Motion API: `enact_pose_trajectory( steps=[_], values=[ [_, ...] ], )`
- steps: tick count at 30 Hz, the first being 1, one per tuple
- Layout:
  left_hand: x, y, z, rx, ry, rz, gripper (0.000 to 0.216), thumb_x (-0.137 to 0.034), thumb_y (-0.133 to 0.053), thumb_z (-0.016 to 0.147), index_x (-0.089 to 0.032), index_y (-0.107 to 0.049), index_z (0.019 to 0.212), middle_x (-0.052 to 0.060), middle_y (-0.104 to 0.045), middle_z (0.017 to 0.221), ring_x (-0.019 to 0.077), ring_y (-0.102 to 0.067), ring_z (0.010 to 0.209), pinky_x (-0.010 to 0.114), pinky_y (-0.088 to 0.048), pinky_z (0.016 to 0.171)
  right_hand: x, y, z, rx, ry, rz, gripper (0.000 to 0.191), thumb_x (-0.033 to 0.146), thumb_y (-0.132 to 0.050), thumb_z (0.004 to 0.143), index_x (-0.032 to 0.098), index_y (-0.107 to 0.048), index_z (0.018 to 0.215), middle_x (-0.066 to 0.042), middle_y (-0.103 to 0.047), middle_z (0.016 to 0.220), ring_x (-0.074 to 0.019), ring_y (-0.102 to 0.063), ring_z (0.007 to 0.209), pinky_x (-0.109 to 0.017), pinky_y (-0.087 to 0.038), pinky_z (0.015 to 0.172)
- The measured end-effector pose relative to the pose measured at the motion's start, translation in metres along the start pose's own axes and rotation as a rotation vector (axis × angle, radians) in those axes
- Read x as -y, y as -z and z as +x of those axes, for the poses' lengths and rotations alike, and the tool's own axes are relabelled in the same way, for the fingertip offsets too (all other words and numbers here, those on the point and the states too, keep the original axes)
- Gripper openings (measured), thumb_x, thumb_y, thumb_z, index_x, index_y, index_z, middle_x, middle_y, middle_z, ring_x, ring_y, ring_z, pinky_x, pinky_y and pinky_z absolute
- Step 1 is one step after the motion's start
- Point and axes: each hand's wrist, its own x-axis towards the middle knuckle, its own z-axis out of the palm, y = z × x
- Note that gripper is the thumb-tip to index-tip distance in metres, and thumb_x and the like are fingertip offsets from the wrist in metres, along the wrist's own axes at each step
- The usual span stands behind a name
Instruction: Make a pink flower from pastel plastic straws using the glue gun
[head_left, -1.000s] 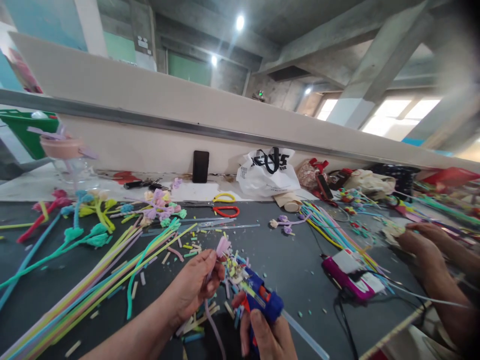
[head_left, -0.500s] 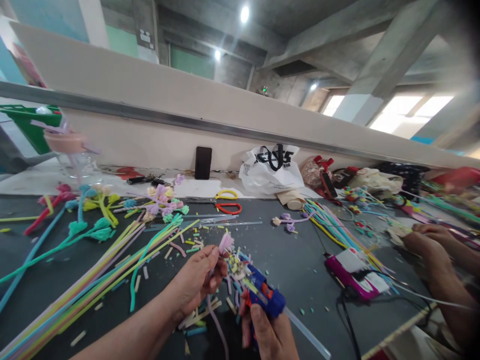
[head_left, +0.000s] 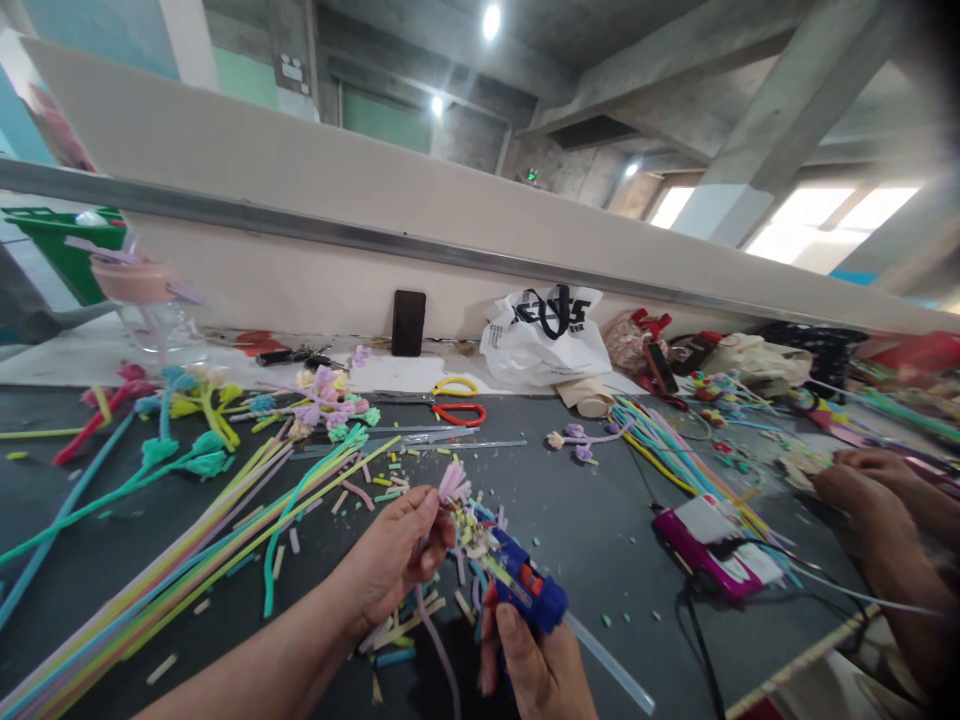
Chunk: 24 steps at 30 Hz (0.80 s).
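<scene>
My left hand [head_left: 405, 545] pinches a pale purple pipe-cleaner flower [head_left: 453, 482] just under its head; its stem hangs down below my fingers. In my right hand [head_left: 529, 655] is a blue hot glue gun [head_left: 529, 585], fingers wrapped round its handle. A clear glue stick [head_left: 611, 665] sticks out of its back end. The front of the gun, cluttered with yellowish and whitish bits, points at the flower. Whether the nozzle touches it I cannot tell. Cut pipe-cleaner pieces [head_left: 397, 630] lie scattered beneath both hands.
Long pipe cleaners [head_left: 187, 560] and finished flowers [head_left: 202, 455] cover the left side. Scissors [head_left: 457, 413], a phone [head_left: 409, 323] and a white bag [head_left: 544, 345] are along the back. To the right lie a purple device with cords [head_left: 705, 555] and another person's hands [head_left: 870, 490].
The purple flower's head has turned slightly in my left hand, its strands now more fanned out. The glue gun stays close beside it, barely shifted.
</scene>
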Motion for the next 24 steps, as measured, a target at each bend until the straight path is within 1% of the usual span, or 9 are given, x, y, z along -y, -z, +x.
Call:
enact_pose_trajectory(
  steps=[4, 9, 11, 14, 21, 24],
  values=[
    [0.0002, 0.0001, 0.0009, 0.001, -0.002, -0.014, 0.023, -0.037, -0.049, 0.083, -0.017, -0.045, 0.072, -0.004, -0.053, 0.06, 0.0013, -0.033, 0.038, 0.016, -0.018, 0.038, 0.0019, 0.0009, -0.0002, 0.017, 0.013, -0.04, 0.044, 0.058, -0.042, 0.08, 0.016, -0.054, 0.074, 0.004, -0.043, 0.042, -0.0116, -0.047, 0.039, -0.022, -0.038, 0.042],
    [-0.0035, -0.0024, -0.0003, 0.002, 0.03, 0.037, 0.024, -0.038, -0.049, 0.082, -0.017, -0.045, 0.072, -0.002, -0.055, 0.06, 0.0014, -0.032, 0.036, 0.016, -0.015, 0.038, 0.004, 0.0003, 0.0009, -0.014, 0.0, 0.021, 0.044, 0.058, -0.044, 0.079, 0.016, -0.054, 0.077, 0.004, -0.044, 0.044, -0.0097, -0.044, 0.037, -0.021, -0.036, 0.041],
    [-0.0042, -0.0028, -0.0009, 0.005, 0.038, 0.043, 0.024, -0.038, -0.05, 0.082, -0.017, -0.046, 0.072, -0.002, -0.055, 0.06, 0.0014, -0.032, 0.037, 0.016, -0.015, 0.038, 0.0045, 0.0001, 0.0013, -0.022, 0.003, 0.04, 0.043, 0.058, -0.045, 0.079, 0.016, -0.054, 0.078, 0.004, -0.046, 0.046, -0.009, -0.044, 0.037, -0.02, -0.035, 0.04],
    [-0.0036, -0.0021, -0.001, 0.019, 0.032, 0.032, 0.023, -0.038, -0.05, 0.081, -0.016, -0.05, 0.075, -0.001, -0.055, 0.06, 0.0014, -0.032, 0.037, 0.016, -0.016, 0.039, 0.0043, -0.0001, 0.0014, -0.05, 0.007, 0.072, 0.04, 0.055, -0.046, 0.08, 0.015, -0.053, 0.08, 0.001, -0.052, 0.056, -0.0074, -0.044, 0.037, -0.02, -0.035, 0.039],
    [-0.0024, -0.0009, -0.0001, 0.006, 0.028, 0.017, 0.022, -0.038, -0.052, 0.08, -0.015, -0.053, 0.079, -0.001, -0.054, 0.061, 0.0016, -0.032, 0.038, 0.016, -0.018, 0.039, 0.004, -0.0017, 0.0017, -0.07, 0.003, 0.102, 0.043, 0.057, -0.046, 0.079, 0.015, -0.053, 0.085, 0.001, -0.053, 0.06, -0.0069, -0.044, 0.036, -0.019, -0.034, 0.037],
    [-0.0038, -0.0028, -0.0012, -0.006, 0.028, 0.031, 0.022, -0.037, -0.05, 0.081, -0.015, -0.051, 0.077, -0.001, -0.054, 0.061, 0.0013, -0.032, 0.038, 0.016, -0.017, 0.038, 0.0072, -0.0013, 0.0017, -0.066, -0.006, 0.057, 0.043, 0.057, -0.046, 0.079, 0.015, -0.054, 0.08, 0.002, -0.05, 0.055, -0.0077, -0.045, 0.037, -0.02, -0.034, 0.038]
  ],
)
